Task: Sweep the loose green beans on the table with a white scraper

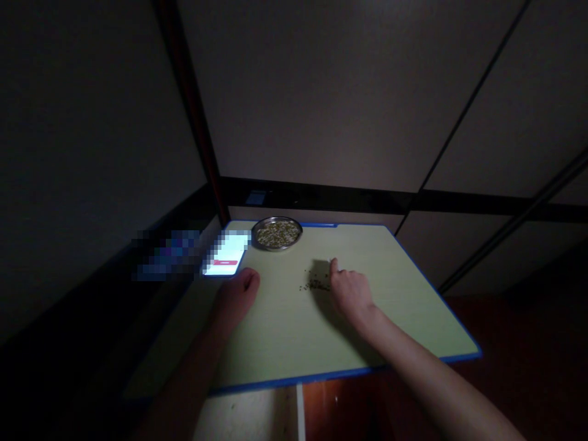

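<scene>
My right hand [350, 290] rests on a pale green table [285, 331] with its fingers curled and the index fingertip touching a small scatter of dark seeds [315, 285]. My left hand [239, 294] lies on the table as a loose fist, just below a lit phone [226, 254]. Whether anything sits inside the left fist is hidden. A round metal plate [277, 233] filled with greenish seeds stands at the far edge, beyond both hands.
The table has a blue rim [340, 372] along its near edge. Dim wall panels and a dark beam rise behind it. The room is very dark, and a blurred patch lies left of the phone.
</scene>
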`<state>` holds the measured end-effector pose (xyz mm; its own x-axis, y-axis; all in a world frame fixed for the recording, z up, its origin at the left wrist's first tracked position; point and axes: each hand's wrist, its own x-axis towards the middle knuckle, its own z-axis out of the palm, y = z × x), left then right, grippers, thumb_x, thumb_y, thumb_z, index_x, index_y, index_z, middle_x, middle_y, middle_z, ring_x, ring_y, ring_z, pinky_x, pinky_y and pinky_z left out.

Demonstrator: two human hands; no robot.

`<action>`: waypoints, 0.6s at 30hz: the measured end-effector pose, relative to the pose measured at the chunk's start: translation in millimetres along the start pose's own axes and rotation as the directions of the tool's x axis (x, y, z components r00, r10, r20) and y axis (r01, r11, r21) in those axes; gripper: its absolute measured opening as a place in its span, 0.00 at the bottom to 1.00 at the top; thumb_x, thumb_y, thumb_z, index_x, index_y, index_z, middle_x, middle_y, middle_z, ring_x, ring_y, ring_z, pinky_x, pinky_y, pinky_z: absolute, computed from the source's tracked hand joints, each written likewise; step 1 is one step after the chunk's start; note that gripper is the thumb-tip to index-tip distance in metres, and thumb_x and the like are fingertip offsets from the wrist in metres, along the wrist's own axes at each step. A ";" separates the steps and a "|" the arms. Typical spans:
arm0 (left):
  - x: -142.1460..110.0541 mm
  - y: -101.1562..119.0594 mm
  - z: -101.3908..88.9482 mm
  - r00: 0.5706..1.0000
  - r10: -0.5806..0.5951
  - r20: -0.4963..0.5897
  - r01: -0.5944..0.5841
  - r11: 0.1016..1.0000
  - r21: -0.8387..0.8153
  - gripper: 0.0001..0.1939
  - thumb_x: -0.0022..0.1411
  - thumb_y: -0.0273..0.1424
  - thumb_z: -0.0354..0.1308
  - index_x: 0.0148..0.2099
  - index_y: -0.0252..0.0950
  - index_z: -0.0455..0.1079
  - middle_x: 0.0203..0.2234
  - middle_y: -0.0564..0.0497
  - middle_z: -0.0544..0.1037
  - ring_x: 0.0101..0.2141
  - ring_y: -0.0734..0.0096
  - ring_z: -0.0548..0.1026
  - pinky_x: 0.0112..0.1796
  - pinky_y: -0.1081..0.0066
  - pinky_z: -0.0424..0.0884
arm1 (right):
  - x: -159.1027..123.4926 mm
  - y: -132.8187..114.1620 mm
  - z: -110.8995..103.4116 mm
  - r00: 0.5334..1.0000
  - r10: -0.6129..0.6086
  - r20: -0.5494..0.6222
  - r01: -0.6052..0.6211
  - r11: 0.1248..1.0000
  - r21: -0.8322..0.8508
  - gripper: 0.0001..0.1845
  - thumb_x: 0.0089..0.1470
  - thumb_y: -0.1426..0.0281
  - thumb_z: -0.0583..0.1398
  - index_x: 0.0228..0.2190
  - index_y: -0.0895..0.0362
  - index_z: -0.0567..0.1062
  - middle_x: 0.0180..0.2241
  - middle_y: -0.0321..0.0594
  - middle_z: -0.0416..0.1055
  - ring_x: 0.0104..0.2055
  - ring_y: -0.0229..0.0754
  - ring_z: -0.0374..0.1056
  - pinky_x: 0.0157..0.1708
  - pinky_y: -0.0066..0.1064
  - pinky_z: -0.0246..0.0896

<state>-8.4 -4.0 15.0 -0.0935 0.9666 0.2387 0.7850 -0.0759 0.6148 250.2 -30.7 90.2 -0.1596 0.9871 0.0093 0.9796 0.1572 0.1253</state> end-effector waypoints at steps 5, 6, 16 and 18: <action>1.4 -4.0 2.9 1.000 0.012 -0.009 -0.012 1.000 -0.012 0.13 0.63 0.39 0.46 0.33 0.40 0.68 0.24 0.53 0.74 0.27 0.68 0.71 0.30 0.70 0.62 | -0.3 -30.1 -2.8 0.997 -0.083 -0.002 0.083 0.996 0.041 0.30 0.59 0.83 0.47 0.62 0.69 0.57 0.37 0.62 0.77 0.37 0.50 0.77 0.33 0.35 0.68; 1.5 -4.2 3.3 1.000 0.013 -0.012 -0.014 1.000 -0.018 0.13 0.63 0.40 0.47 0.33 0.40 0.68 0.24 0.53 0.74 0.27 0.68 0.71 0.30 0.70 0.62 | 0.1 -31.6 -5.1 0.996 -0.090 -0.004 0.090 0.995 0.046 0.30 0.59 0.82 0.47 0.63 0.69 0.57 0.37 0.62 0.77 0.37 0.50 0.77 0.33 0.35 0.67; -1.8 -0.1 1.5 1.000 0.010 -0.028 -0.011 0.999 -0.041 0.13 0.62 0.38 0.47 0.32 0.39 0.68 0.22 0.54 0.72 0.25 0.71 0.69 0.28 0.72 0.60 | 42.8 19.6 -9.2 0.984 0.157 -0.086 -0.090 0.848 0.523 0.19 0.63 0.70 0.50 0.54 0.58 0.65 0.45 0.51 0.76 0.47 0.46 0.73 0.42 0.30 0.61; -1.3 -1.5 2.0 0.999 0.015 -0.032 -0.016 0.999 -0.043 0.13 0.63 0.39 0.47 0.33 0.39 0.68 0.22 0.54 0.72 0.25 0.71 0.69 0.28 0.72 0.60 | 49.9 21.9 6.8 0.981 0.194 -0.020 -0.147 0.805 0.575 0.18 0.64 0.67 0.50 0.53 0.59 0.66 0.46 0.50 0.76 0.47 0.44 0.72 0.41 0.28 0.61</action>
<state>-8.2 -4.6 12.2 -0.1015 0.9570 0.2716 0.7592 -0.1019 0.6428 264.6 22.1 86.6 0.0306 0.9981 0.0534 0.8819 -0.0018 -0.4715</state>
